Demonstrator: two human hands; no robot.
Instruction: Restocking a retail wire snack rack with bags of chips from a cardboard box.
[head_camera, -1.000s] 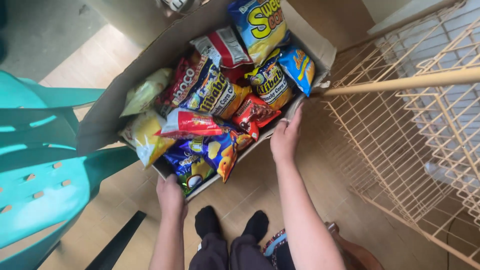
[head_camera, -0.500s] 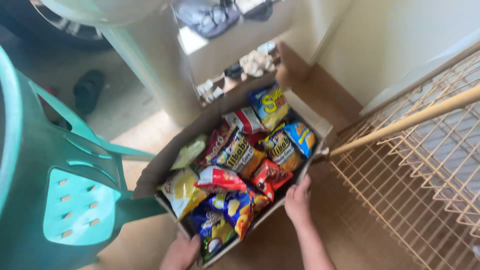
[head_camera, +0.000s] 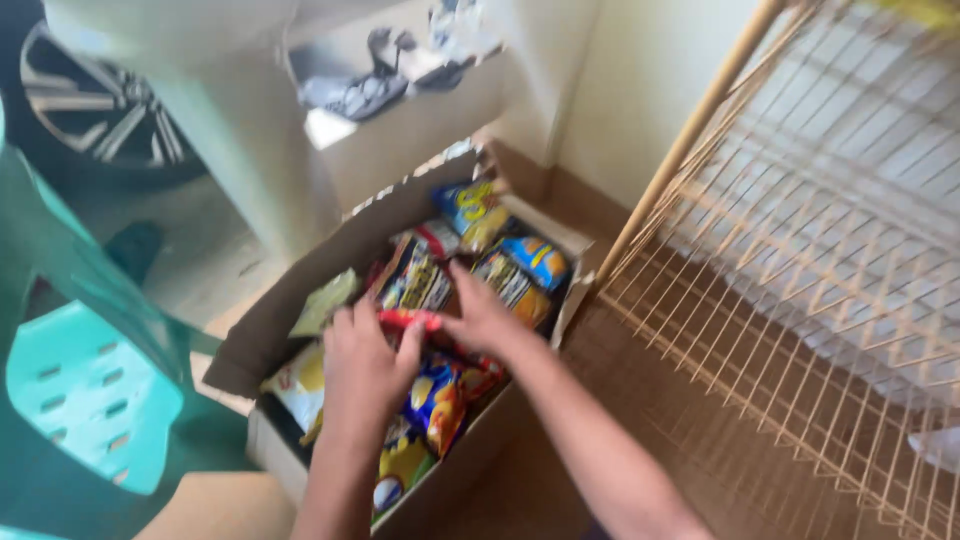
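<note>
An open cardboard box (head_camera: 300, 290) on the floor holds several colourful snack bags. My left hand (head_camera: 362, 362) reaches into the middle of the box, fingers curled on a red snack bag (head_camera: 408, 319). My right hand (head_camera: 483, 318) lies beside it, fingers spread over the same red bag and the dark bags under it. A yellow bag (head_camera: 473, 210) and a blue bag (head_camera: 536, 260) lie at the far end of the box. The image is blurred, so the exact grip is unclear.
A teal plastic chair (head_camera: 90, 390) stands at the left. A cream wire rack (head_camera: 800, 280) with a wooden pole (head_camera: 690, 140) fills the right side. Behind the box are a pale pillar (head_camera: 230, 130), a wall and a car wheel (head_camera: 80, 100).
Both hands have moved from the box's near edge into the box and onto the red bag. The camera has tilted up and the view has shifted.
</note>
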